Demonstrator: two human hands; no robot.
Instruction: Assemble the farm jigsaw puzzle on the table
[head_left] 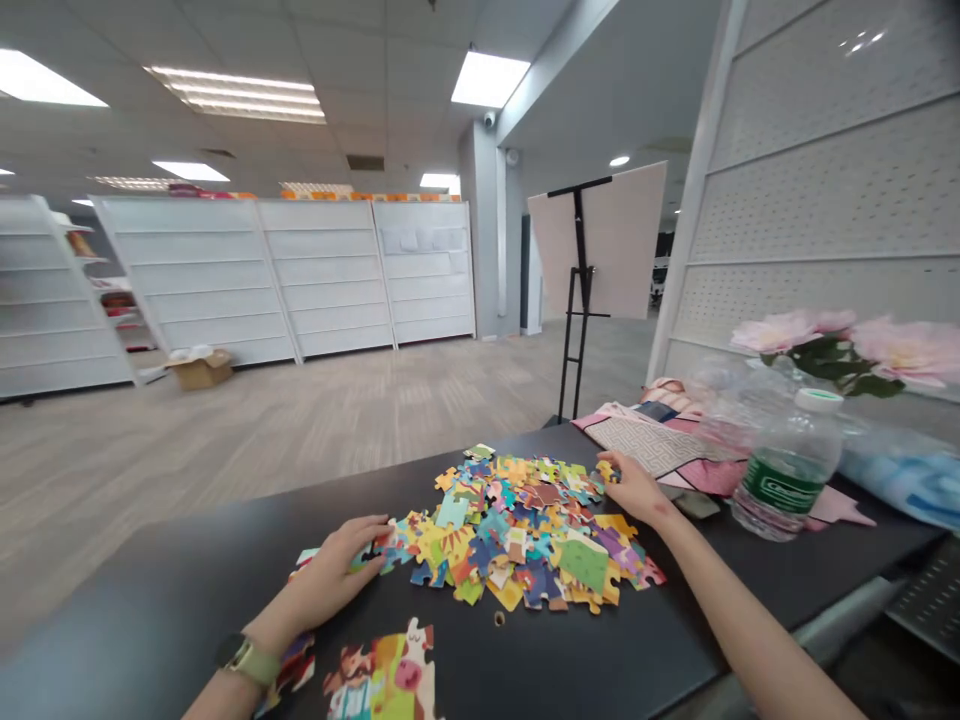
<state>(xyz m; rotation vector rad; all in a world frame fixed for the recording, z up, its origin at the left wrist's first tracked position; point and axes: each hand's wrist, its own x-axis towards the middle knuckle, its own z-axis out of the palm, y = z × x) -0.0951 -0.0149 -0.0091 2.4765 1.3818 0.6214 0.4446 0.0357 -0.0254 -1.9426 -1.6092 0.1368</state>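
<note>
A heap of loose jigsaw pieces [491,530] lies across the centre of the frame on a dark surface [187,560], many overlapping, some showing their printed side. My right hand [634,490] reaches in from the lower right to the heap's upper right edge, where thumb and fingertips appear to pinch a small yellow piece [606,470]; I cannot tell whether it is lifted clear. My left hand [334,568], left of centre, is open and palm down, fingers spread and fingertips at the heap's left edge. At bottom centre, partly cut off by the frame, sits a patch of picture [390,675] with a pink snout and a small figure; more pieces [300,665] lie beside my left wrist. To handle this well, I judge it best to draw pieces out singly by their edges, since a tug from beneath could slide the heap, and to turn each face up so its colours can be compared. My left forearm should keep off the patch and the pieces beside it, and my right elbow away from the bottle [787,475] at right.
</note>
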